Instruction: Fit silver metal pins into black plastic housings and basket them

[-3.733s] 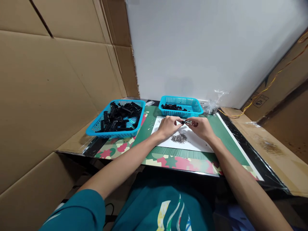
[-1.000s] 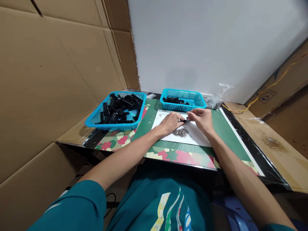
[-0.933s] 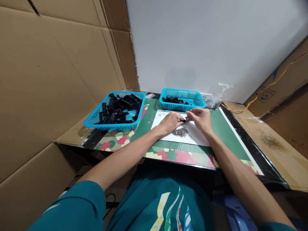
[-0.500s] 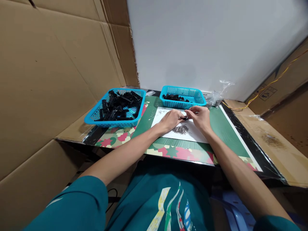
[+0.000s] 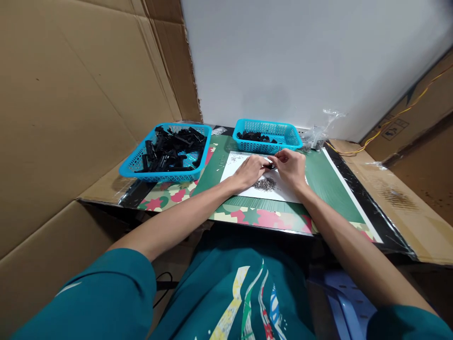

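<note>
My left hand [image 5: 252, 171] is closed on a small black plastic part [image 5: 271, 166], above a white sheet [image 5: 244, 191]. From the other side my right hand [image 5: 290, 166] meets it, thumb and fingers pinched together at the part. Whether the right fingers also hold something tiny is hidden. Just below the hands, a pile of small metal pieces, looking like screws or pins [image 5: 264, 184], lies on the sheet. More tiny pieces are scattered near the sheet's upper left corner.
A large blue basket [image 5: 161, 177] heaped with black plastic parts [image 5: 173, 146] stands to the left. Behind the hands is a smaller blue basket [image 5: 267, 123] with fewer black parts. Clear plastic bags [image 5: 314, 137] lie at back right. Cardboard walls [image 5: 88, 94] enclose the left side.
The whole view has shifted slightly, so the table sits a little higher in the picture. Both hands remain together at the black part, with the right fingers slightly repositioned.
</note>
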A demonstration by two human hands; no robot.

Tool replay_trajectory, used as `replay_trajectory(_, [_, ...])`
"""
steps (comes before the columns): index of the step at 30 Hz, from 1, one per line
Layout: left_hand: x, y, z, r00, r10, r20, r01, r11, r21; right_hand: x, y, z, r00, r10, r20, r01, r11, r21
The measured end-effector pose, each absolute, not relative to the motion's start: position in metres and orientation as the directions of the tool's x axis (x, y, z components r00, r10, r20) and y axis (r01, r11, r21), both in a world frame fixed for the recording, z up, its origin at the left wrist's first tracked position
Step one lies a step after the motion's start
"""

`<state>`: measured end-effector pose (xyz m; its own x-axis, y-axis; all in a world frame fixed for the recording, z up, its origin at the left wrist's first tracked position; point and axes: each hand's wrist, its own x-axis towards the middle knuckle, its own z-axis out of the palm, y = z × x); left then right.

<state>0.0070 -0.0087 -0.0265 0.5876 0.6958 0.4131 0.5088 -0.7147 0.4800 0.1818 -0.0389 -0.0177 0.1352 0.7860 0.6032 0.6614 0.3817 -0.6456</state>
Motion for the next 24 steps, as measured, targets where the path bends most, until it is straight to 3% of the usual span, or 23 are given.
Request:
replay_trajectory(6, [0.007,-0.007,-0.026,0.623,0.669,0.405,0.546,-0.743,0.387,0.181,-0.036,-0.018,0.16,0.793,0.588,0.644,0.368,-0.671])
replay_trajectory(18, [0.004,-0.011,-0.017,0.621,0.701,0.351,0.625,-0.713,0.318,0.176,-0.04,-0.023,0.166,0.801,0.575,0.56,0.403,-0.724])
replay_trajectory(24, [0.003,-0.013,-0.017,0.557,0.692,0.46,0.577,-0.721,0.385,0.189,-0.035,-0.012,0.363,0.744,0.561,0.351,0.449,-0.822])
